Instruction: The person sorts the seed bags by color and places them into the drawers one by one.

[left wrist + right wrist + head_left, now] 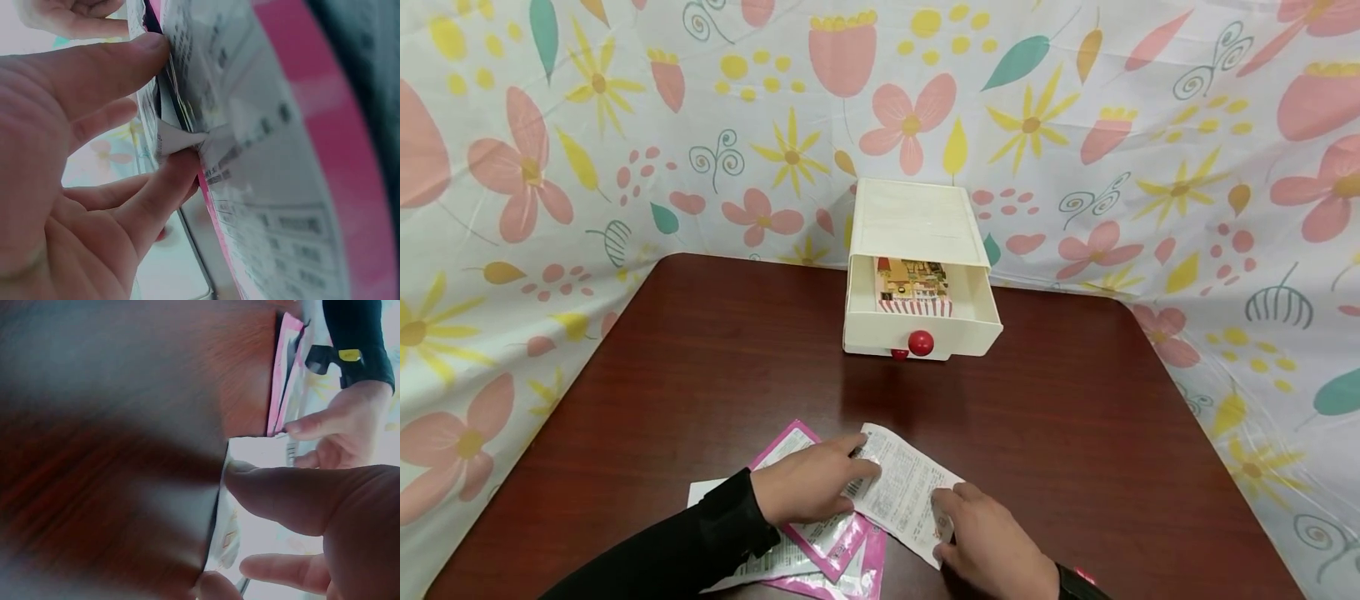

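While left hand (812,482) and right hand (992,540) hold it, the packet (904,486) lies between.

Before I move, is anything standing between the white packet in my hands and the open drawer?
Nothing visible stands on the tabletop between the white packet and the open drawer; only the drawer's front panel faces it. The pink-edged packets lie to the left, outside that line.
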The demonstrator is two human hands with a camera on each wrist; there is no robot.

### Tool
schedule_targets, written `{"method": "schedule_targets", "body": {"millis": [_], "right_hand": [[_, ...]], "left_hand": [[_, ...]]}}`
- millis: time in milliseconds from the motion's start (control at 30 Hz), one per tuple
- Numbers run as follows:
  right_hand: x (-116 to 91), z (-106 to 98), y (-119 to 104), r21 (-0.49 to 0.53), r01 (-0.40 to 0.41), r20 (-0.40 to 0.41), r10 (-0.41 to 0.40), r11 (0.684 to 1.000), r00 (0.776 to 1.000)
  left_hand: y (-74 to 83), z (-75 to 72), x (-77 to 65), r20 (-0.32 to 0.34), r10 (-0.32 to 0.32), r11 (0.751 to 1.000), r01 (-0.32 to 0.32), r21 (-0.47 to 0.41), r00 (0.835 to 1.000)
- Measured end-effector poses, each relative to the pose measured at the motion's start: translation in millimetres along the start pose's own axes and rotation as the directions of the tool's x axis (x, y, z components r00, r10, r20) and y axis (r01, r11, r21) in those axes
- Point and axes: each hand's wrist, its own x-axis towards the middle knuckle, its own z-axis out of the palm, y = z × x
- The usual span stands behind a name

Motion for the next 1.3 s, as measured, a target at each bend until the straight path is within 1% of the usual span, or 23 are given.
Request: {"method": "schedule_targets", "body": {"millis": [200,300,467,600,700,767,933,1100,1167,1300], "right_hand": [[3,3,1,-0.031,0.018,-0.054,-0.020,0.999,0.998],[4,3,1,-0.020,0.019,-0.052,-0.020,1.000,0.998],[6,3,1,0.033,-0.003,-0.020,0.004,0.999,1.000],[6,4,3,0.051,-0.015,-0.030,0.017,0.999,0.999],[6,2,5,0.071,0.000,-0.039,0.002,0.997,0.999],[7,-1,6,0.109,0.014,-0.035,-0.010,0.994,0.999],[8,-7,6,0.219,0.042,-0.017,-0.040,0.975,0.999],[6,-10,4,0.300,0.046,0.011,-0.052,0.953,0.999],[6,-12,4,0.340,0.055,0.002,-0.059,0.939,0.998],[7,-16,4,0.439,0.096,-0.037,-0.089,0.893,0.995]], "left_hand": [[-1.1,-2.6,-0.9,-0.002,0.009,1.000,-0.009,-0.019,1.000],[-1.5,-2.2,-1.6,-0.010,0.018,0.999,-0.018,-0.034,1.000],[-1.5,-1.6,-2.3,-0.036,0.034,0.996,-0.037,-0.081,0.999],[0.8,0.1,-2.4,-0.079,0.050,0.988,-0.060,-0.139,0.996],[4.5,0.2,-2.1,-0.110,0.072,0.981,-0.090,-0.173,0.991],[7.0,-1.3,-2.3,-0.118,0.080,0.977,-0.101,-0.187,0.990],[11.8,-9.1,-4.7,-0.112,0.069,0.974,-0.091,-0.205,0.991],[14.2,-15.8,-7.2,-0.119,0.052,0.964,-0.081,-0.252,0.992],[14.7,-17.0,-7.7,-0.131,0.047,0.959,-0.082,-0.272,0.990],[16.0,-19.6,-8.4,-0.162,0.038,0.950,-0.086,-0.300,0.986]]}}
